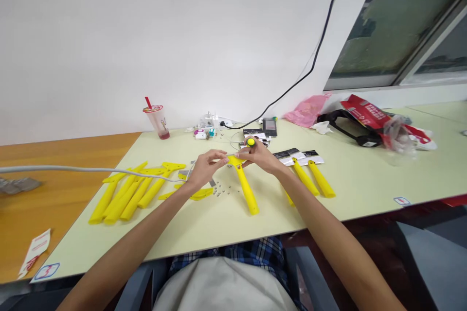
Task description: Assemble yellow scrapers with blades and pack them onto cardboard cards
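Observation:
A yellow scraper (246,189) lies on the table in front of me, its handle pointing toward me and its wide head at the far end. My left hand (206,167) pinches the left end of that head. In my right hand (260,155) is a screwdriver (250,142) with a yellow and black handle, seen end-on above the head; its tip is hidden. My right fingers also come close to the head's right end; whether they press on it I cannot tell. Several small screws (220,189) are scattered left of the scraper handle.
Several yellow handles (127,194) lie at left, with loose yellow strips (201,194) nearer. Scrapers with packaged blades (321,180) lie at right. Behind are a cup (157,121), a power strip (209,121) and a black cable (292,88). A grey cable (91,169) crosses the left side.

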`<act>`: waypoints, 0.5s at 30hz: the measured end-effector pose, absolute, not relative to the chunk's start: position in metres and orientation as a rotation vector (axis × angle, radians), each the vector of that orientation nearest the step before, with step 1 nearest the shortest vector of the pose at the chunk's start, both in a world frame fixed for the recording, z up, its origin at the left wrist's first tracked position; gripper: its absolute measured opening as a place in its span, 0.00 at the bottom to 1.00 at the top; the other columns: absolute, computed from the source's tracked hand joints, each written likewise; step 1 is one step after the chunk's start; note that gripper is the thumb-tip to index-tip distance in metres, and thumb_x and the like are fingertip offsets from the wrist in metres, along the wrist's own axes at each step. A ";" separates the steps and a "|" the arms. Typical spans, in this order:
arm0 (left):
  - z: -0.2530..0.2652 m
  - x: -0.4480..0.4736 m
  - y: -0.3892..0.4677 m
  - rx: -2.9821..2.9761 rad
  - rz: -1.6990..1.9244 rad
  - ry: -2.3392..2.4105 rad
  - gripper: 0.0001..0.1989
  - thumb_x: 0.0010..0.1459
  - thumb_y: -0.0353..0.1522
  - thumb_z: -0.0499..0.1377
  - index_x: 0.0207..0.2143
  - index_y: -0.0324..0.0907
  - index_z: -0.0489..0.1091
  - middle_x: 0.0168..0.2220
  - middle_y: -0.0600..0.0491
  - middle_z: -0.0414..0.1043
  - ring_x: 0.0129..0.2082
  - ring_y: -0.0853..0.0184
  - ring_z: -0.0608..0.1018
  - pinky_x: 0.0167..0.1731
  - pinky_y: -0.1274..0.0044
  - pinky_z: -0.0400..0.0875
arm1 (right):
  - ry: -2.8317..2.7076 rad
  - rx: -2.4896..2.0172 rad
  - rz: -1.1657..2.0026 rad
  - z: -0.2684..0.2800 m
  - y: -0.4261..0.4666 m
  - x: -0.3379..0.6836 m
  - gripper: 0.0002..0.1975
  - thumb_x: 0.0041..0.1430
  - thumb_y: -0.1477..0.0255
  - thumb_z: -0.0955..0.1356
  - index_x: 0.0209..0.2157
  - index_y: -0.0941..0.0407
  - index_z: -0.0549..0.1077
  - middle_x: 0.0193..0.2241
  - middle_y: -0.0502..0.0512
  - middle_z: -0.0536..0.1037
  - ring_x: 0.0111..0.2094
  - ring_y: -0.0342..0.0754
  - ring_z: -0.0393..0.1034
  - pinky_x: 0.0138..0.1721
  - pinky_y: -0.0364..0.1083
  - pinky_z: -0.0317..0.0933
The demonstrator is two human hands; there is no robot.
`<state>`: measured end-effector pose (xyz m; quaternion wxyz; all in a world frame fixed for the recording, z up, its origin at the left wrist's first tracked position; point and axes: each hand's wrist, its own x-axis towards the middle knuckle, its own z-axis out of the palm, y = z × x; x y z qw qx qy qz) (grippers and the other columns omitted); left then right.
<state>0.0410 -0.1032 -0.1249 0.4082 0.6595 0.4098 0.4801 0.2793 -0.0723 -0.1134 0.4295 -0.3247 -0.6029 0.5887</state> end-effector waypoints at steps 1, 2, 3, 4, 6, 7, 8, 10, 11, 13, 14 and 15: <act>-0.126 0.040 -0.103 1.613 1.181 1.016 0.24 0.53 0.53 0.75 0.35 0.41 0.82 0.48 0.44 0.82 0.45 0.58 0.83 0.45 0.69 0.79 | -1.506 -0.813 1.473 -0.112 -0.071 0.273 0.35 0.44 0.66 0.85 0.40 0.49 0.60 0.32 0.44 0.83 0.33 0.51 0.84 0.33 0.51 0.83; -0.127 0.040 -0.103 1.568 1.162 1.008 0.25 0.51 0.53 0.76 0.35 0.41 0.81 0.43 0.45 0.83 0.41 0.59 0.83 0.42 0.69 0.79 | -1.501 -0.816 1.473 -0.110 -0.071 0.267 0.35 0.44 0.66 0.85 0.40 0.49 0.60 0.31 0.44 0.82 0.33 0.50 0.84 0.33 0.50 0.83; -0.128 0.039 -0.104 1.525 1.162 1.011 0.26 0.49 0.53 0.77 0.36 0.40 0.81 0.39 0.47 0.82 0.37 0.60 0.83 0.40 0.69 0.79 | -1.493 -0.821 1.473 -0.110 -0.070 0.262 0.35 0.44 0.65 0.86 0.40 0.49 0.60 0.31 0.44 0.82 0.32 0.50 0.84 0.33 0.49 0.83; -0.128 0.039 -0.106 1.484 1.178 1.019 0.27 0.48 0.52 0.78 0.36 0.40 0.80 0.35 0.48 0.82 0.34 0.61 0.82 0.37 0.70 0.79 | -1.482 -0.828 1.474 -0.110 -0.070 0.257 0.35 0.43 0.65 0.86 0.39 0.50 0.60 0.30 0.44 0.82 0.32 0.50 0.84 0.33 0.49 0.83; -0.129 0.037 -0.109 1.409 1.231 1.037 0.28 0.46 0.51 0.79 0.38 0.40 0.79 0.30 0.51 0.80 0.30 0.63 0.82 0.35 0.71 0.78 | -1.458 -0.845 1.480 -0.112 -0.070 0.249 0.35 0.42 0.64 0.86 0.38 0.50 0.60 0.30 0.44 0.82 0.31 0.49 0.83 0.33 0.48 0.83; -0.129 0.036 -0.110 1.377 1.251 1.044 0.29 0.45 0.50 0.80 0.40 0.40 0.78 0.29 0.52 0.79 0.29 0.64 0.81 0.34 0.71 0.78 | -1.447 -0.852 1.486 -0.113 -0.071 0.247 0.36 0.42 0.64 0.86 0.38 0.50 0.60 0.30 0.45 0.82 0.30 0.49 0.83 0.32 0.47 0.82; -0.129 0.035 -0.111 1.349 1.259 1.045 0.30 0.45 0.49 0.80 0.42 0.40 0.77 0.28 0.54 0.78 0.28 0.65 0.81 0.34 0.72 0.78 | -1.434 -0.855 1.493 -0.115 -0.072 0.245 0.36 0.41 0.63 0.86 0.39 0.50 0.60 0.30 0.46 0.83 0.30 0.49 0.83 0.32 0.47 0.82; -0.130 0.033 -0.112 1.300 1.245 1.033 0.32 0.43 0.47 0.81 0.45 0.41 0.76 0.28 0.56 0.77 0.27 0.66 0.81 0.34 0.72 0.79 | -1.399 -0.852 1.500 -0.120 -0.074 0.243 0.37 0.40 0.63 0.87 0.39 0.50 0.60 0.30 0.46 0.83 0.30 0.49 0.83 0.32 0.46 0.82; -0.130 0.033 -0.111 1.275 1.227 1.021 0.33 0.42 0.46 0.82 0.46 0.41 0.76 0.28 0.57 0.77 0.26 0.67 0.81 0.34 0.72 0.79 | -1.382 -0.847 1.501 -0.122 -0.076 0.243 0.37 0.40 0.63 0.87 0.39 0.50 0.61 0.29 0.46 0.82 0.30 0.49 0.83 0.32 0.46 0.82; -0.131 0.032 -0.110 1.228 1.176 0.990 0.34 0.40 0.46 0.83 0.45 0.40 0.77 0.30 0.56 0.78 0.26 0.68 0.81 0.35 0.72 0.80 | -1.357 -0.838 1.501 -0.126 -0.078 0.244 0.38 0.40 0.63 0.87 0.40 0.50 0.61 0.28 0.45 0.82 0.30 0.48 0.82 0.32 0.45 0.81; -0.132 0.032 -0.108 1.209 1.149 0.977 0.34 0.39 0.46 0.83 0.44 0.39 0.78 0.31 0.55 0.79 0.26 0.68 0.81 0.35 0.71 0.80 | -1.349 -0.836 1.504 -0.128 -0.079 0.245 0.38 0.40 0.62 0.87 0.40 0.50 0.61 0.28 0.45 0.81 0.30 0.48 0.82 0.31 0.45 0.81; -0.133 0.031 -0.108 1.196 1.122 0.968 0.34 0.38 0.46 0.83 0.43 0.38 0.78 0.32 0.53 0.80 0.26 0.68 0.81 0.35 0.71 0.81 | -1.344 -0.838 1.506 -0.129 -0.079 0.246 0.38 0.40 0.62 0.87 0.40 0.50 0.62 0.27 0.44 0.81 0.29 0.48 0.82 0.31 0.45 0.80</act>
